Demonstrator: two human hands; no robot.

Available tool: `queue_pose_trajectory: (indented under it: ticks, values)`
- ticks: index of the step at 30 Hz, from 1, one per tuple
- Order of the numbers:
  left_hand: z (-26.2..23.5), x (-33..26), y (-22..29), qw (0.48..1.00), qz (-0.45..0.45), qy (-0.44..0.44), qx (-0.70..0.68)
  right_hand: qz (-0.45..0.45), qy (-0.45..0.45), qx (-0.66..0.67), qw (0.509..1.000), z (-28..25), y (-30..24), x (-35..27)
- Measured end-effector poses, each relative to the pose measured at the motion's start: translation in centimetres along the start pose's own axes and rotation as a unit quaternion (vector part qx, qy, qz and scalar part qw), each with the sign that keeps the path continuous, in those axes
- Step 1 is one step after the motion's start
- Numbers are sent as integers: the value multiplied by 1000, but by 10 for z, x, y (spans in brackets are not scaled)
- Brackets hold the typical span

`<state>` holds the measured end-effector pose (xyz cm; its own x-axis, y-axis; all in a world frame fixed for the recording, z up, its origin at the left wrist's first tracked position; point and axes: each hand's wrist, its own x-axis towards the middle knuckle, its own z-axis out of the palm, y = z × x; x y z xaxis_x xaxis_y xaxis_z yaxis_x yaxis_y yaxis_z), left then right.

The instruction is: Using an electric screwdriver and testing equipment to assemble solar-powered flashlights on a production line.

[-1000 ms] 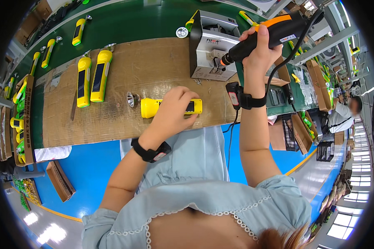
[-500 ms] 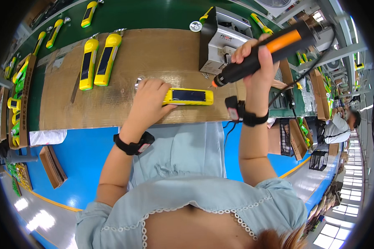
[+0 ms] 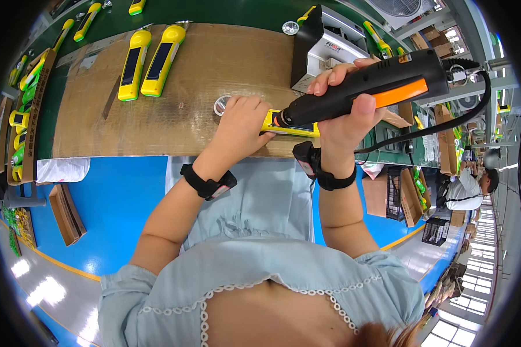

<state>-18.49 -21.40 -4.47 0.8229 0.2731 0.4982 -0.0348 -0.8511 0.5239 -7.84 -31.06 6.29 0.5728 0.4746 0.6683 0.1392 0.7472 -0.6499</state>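
A yellow solar flashlight (image 3: 310, 129) lies crosswise on a cardboard sheet (image 3: 205, 63) near the table's front edge. My left hand (image 3: 241, 120) is closed over its left end, and a round clear reflector (image 3: 220, 105) shows just beyond that hand. In my right hand (image 3: 348, 118) is a black electric screwdriver (image 3: 382, 81) with an orange strip, its fingers wrapped round the body. The tool slants down to the left, its tip at the flashlight beside my left fingers. Whether the bit touches a screw is hidden. The screwdriver also covers much of the dark panel.
Two yellow flashlights (image 3: 147, 65) lie at the far left of the cardboard. A grey and black metal box (image 3: 324, 49) stands at the back right. A carton of yellow-green flashlights (image 3: 26, 127) is at the left edge. The screwdriver's cable (image 3: 446, 132) loops on the right.
My right hand has brought the screwdriver left and onto the flashlight, from its right end to beside my left fingers. My left hand keeps its hold; the view has shifted slightly.
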Motion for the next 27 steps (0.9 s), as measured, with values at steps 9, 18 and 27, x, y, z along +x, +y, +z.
queue_pose_trajectory:
  ticks: [9, 18, 27]
  values:
    - [-1, 0, -1, 1000, -2, 16, -5, 29, 23, -9, 999, -1, 6, -3]
    - [-1, 1, 0, 1000, 1, 12, -27, 72, -3, -13, 997, 6, 16, -17]
    - [-3, 1, 5, 1000, -14, -3, -13, 92, -3, -9, 996, 1, 19, -17]
